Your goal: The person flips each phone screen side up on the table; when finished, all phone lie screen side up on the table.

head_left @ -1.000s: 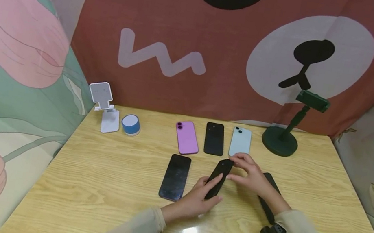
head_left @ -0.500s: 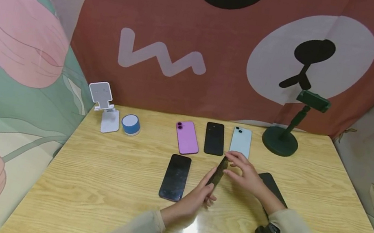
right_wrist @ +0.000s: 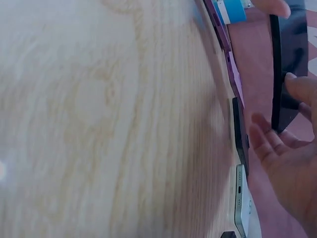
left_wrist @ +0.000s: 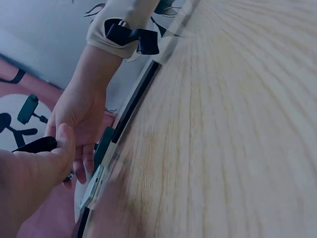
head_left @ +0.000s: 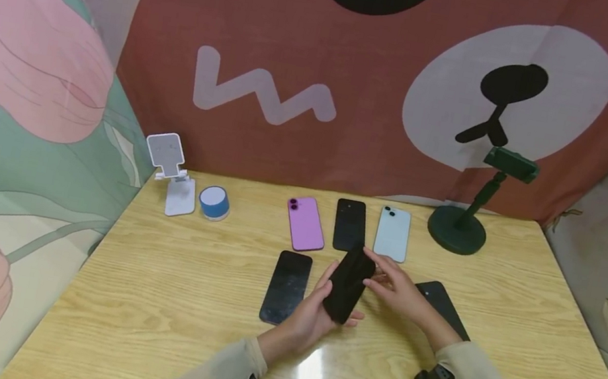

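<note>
Both hands are on the one phone here! The held phone (head_left: 348,285) is up off the bench (head_left: 170,301), tilted, its plain dark face towards the head camera. The left hand (head_left: 311,318) grips its near end, thumb along one edge, fingers behind; the right hand (head_left: 398,290) pinches the far corner between thumb and fingertips.

The step in hand looks like handling in the air: turning the phone over or checking it. My read is that the next move calls for the left hand to take the weight while the right eases off or shifts its hold, before any setting down.

And mind the neighbours! The screen-up phone (head_left: 286,288) lies just beside the left hand, while the sleek black one (head_left: 444,307) lies partly under the right forearm. Beyond, in a row: purple phone (head_left: 306,224), black phone (head_left: 350,224), pale blue phone (head_left: 393,234). A low swing there risks a knock.
</note>
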`<state>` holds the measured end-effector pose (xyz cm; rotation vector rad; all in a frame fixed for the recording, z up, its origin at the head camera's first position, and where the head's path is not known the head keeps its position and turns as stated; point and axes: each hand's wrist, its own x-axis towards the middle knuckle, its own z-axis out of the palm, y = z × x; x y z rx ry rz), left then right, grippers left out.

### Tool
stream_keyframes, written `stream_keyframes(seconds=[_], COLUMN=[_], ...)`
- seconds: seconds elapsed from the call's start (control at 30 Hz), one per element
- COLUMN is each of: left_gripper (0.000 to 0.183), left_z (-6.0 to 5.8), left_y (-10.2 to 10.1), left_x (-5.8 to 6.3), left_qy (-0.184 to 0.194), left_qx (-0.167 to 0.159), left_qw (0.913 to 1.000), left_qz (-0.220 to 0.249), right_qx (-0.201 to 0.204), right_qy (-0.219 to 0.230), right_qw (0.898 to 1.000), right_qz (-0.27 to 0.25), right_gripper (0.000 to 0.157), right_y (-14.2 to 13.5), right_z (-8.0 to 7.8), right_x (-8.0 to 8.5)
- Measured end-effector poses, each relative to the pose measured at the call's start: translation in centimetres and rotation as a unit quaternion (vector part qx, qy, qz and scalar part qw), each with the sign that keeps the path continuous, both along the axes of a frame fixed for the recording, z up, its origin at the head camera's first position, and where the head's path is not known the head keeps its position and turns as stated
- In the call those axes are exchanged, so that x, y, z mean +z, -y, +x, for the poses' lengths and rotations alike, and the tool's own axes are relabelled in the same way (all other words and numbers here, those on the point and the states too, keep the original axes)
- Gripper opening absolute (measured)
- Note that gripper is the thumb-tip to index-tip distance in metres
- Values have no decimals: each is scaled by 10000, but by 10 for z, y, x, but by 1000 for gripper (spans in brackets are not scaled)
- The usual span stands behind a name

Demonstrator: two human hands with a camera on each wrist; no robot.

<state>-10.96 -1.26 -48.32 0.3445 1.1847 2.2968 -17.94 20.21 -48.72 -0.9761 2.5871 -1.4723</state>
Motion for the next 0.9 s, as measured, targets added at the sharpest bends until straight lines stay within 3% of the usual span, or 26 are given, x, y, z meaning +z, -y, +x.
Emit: stream_keyframes(seconds=[0.23, 0.43, 0.73, 0.9], left_gripper=[55, 55, 62, 69], left_z=[-1, -1, 2, 3], left_y=[3, 3, 2, 1], left_x=[-2, -9, -13, -11], left_qy=[279, 561, 568, 125], left_qx=[26, 315, 485, 403], left_qw=[9995, 9979, 9907, 9778], left_qz=[153, -124, -1138, -2055], right_qx=[-122, -406, -579, -539], right_qy=[284, 728, 956, 818], right_qw=[9986, 9954, 9922, 9938], right_qz=[-421, -475, -548, -520], right_gripper=[51, 47, 42, 40], right_y=[-3, -7, -8, -8], right_z=[-1, -3, -2, -2], right_x=[0, -2, 1, -2])
